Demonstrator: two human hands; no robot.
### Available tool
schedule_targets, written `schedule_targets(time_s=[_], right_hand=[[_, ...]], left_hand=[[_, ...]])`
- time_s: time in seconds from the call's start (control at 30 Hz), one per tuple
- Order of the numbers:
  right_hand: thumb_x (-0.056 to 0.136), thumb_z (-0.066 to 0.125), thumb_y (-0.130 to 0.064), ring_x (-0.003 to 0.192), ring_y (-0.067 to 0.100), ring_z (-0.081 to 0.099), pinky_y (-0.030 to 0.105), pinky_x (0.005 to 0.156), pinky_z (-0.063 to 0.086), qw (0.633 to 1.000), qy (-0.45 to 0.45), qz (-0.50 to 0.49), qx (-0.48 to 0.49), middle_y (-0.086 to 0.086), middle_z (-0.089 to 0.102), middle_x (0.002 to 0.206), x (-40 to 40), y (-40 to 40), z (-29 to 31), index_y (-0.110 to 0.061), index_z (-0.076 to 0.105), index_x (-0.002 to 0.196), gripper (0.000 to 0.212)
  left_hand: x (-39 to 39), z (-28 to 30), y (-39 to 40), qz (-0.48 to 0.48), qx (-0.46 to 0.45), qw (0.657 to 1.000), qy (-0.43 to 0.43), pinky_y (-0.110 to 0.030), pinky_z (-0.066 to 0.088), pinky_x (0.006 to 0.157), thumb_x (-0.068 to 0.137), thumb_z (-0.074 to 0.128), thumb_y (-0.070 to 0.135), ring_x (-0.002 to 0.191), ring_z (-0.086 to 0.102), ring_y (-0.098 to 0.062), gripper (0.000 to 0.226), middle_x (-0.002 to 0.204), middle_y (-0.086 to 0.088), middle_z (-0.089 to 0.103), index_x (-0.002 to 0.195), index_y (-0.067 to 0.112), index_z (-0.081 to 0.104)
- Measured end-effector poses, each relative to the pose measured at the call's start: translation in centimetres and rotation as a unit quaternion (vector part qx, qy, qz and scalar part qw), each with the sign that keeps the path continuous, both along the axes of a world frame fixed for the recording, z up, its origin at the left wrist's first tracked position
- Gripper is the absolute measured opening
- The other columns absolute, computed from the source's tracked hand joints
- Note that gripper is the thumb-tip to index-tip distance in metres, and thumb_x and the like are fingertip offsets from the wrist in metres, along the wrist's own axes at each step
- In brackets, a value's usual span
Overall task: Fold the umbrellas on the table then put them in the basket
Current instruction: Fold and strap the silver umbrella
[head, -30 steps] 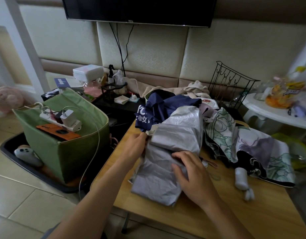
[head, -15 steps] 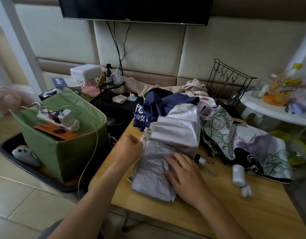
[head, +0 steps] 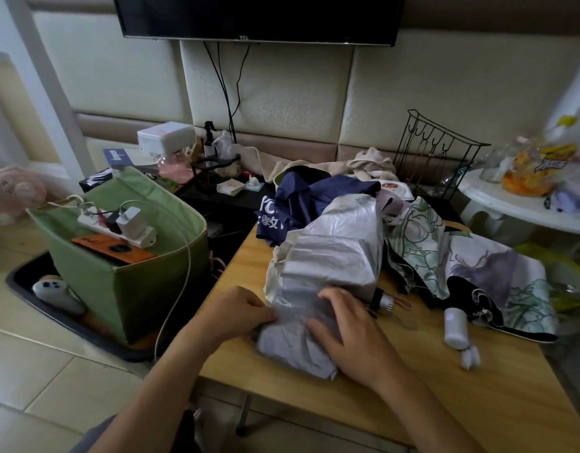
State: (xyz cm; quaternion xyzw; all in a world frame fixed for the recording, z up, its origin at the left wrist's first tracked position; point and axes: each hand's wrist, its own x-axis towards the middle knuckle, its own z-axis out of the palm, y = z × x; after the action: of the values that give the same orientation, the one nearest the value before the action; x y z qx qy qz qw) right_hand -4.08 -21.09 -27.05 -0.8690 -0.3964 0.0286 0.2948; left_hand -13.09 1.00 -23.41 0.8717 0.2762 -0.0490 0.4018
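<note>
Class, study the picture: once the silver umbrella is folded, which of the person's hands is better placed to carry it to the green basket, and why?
Probably the left hand: it already pinches the silver umbrella at its left edge, on the side nearest the green basket. The right hand lies on the canopy's far side.

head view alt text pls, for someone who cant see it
Two hands fold a silver umbrella on a wooden table: the left hand pinches its edge, the right hand presses down on it. A navy umbrella and a floral umbrella lie behind; a green basket sits on the floor to the left.
</note>
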Motion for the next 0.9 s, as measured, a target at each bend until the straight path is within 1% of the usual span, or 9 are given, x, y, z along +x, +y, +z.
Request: schedule_targets(time_s=[0.07,0.17,0.27,0.4,0.5,0.6,0.7,0.8,0.9], right_hand=[[0.098,0.046,-0.067,0.115,0.002,0.050,0.028,0.095,0.048,1.000,-0.001,0.012,0.003,-0.020,0.048,0.123,-0.1,-0.1,0.3,-0.038,0.046,0.120,0.037],[0.094,0.045,-0.073,0.115,0.001,0.049,0.028,0.096,0.046,0.999,0.013,0.025,-0.026,-0.022,0.047,0.121,-0.1,-0.4,0.6,-0.039,0.049,0.116,0.041],[0.087,0.047,-0.081,0.123,-0.001,0.042,0.026,0.104,0.040,0.996,0.050,0.050,-0.063,-0.023,0.044,0.132,0.0,-0.7,1.1,-0.041,0.048,0.131,0.060],[0.080,0.049,-0.088,0.132,-0.004,0.034,0.027,0.112,0.034,0.991,0.071,0.090,-0.071,-0.025,0.038,0.140,-0.2,-0.6,1.7,-0.042,0.042,0.143,0.079],[0.074,0.042,-0.096,0.136,-0.002,0.031,0.033,0.117,0.032,0.990,0.070,0.090,-0.078,-0.025,0.036,0.144,-0.1,-0.6,1.6,-0.043,0.038,0.148,0.091],[0.075,0.040,-0.096,0.136,-0.003,0.031,0.036,0.118,0.032,0.994,0.047,0.082,-0.057,-0.024,0.036,0.144,-0.2,-0.5,1.6,-0.042,0.036,0.150,0.093],[0.077,0.051,-0.091,0.139,-0.007,0.031,0.031,0.116,0.037,0.997,0.038,0.067,0.018,-0.026,0.033,0.152,-0.4,-0.5,1.9,-0.041,0.029,0.156,0.096],[0.078,0.070,-0.077,0.147,-0.004,0.029,0.021,0.115,0.034,0.995,-0.003,0.043,0.087,-0.021,0.029,0.161,-0.5,-0.7,1.8,-0.035,0.028,0.157,0.099],[0.089,0.080,-0.036,0.131,-0.003,0.049,0.020,0.105,0.046,0.980,-0.082,-0.005,0.183,-0.012,0.054,0.141,0.0,-0.7,1.6,-0.023,0.055,0.136,0.054]], left_hand=[[-0.8,0.8,0.4,-0.047,-0.049,0.998,0.006,-0.027,0.050,0.073,0.089,0.072,0.051,0.083,0.062,-0.011,0.029,0.094,0.004,0.071,0.095,0.022,0.076],[-2.0,1.6,1.3,-0.154,-0.073,0.984,0.060,-0.028,0.046,0.082,0.082,0.077,0.057,0.092,0.061,-0.008,0.031,0.097,0.007,0.071,0.096,0.029,0.078],[-2.5,1.3,1.8,-0.248,-0.041,0.966,0.065,-0.030,0.050,0.084,0.079,0.082,0.036,0.097,0.062,-0.013,0.023,0.100,0.010,0.068,0.101,0.037,0.074],[-2.9,1.1,2.0,-0.272,-0.005,0.962,0.029,-0.025,0.050,0.092,0.081,0.074,0.012,0.106,0.057,-0.005,0.056,0.118,0.014,0.061,0.127,0.041,0.061],[-2.9,0.8,1.1,-0.231,0.024,0.972,-0.039,-0.036,0.048,0.100,0.075,0.079,0.047,0.106,0.051,-0.002,0.048,0.116,0.020,0.058,0.120,0.043,0.064],[-1.9,-0.1,-0.1,-0.136,0.109,0.974,-0.147,-0.049,0.046,0.094,0.066,0.053,0.089,0.096,0.052,-0.008,0.060,0.095,0.019,0.058,0.092,0.038,0.069],[-0.5,-1.0,-0.7,-0.052,0.091,0.967,-0.230,-0.049,0.050,0.083,0.076,0.051,0.082,0.082,0.060,-0.014,0.050,0.082,0.010,0.064,0.076,0.036,0.068],[0.6,-0.4,-1.2,-0.029,0.002,0.960,-0.279,-0.039,0.043,0.060,0.092,0.060,0.064,0.059,0.052,-0.019,0.059,0.064,-0.007,0.057,0.073,0.008,0.063],[1.0,0.7,-1.5,-0.062,-0.106,0.946,-0.301,-0.040,0.041,0.064,0.092,0.054,0.071,0.068,0.053,-0.020,0.076,0.074,-0.027,0.057,0.086,-0.004,0.062]])
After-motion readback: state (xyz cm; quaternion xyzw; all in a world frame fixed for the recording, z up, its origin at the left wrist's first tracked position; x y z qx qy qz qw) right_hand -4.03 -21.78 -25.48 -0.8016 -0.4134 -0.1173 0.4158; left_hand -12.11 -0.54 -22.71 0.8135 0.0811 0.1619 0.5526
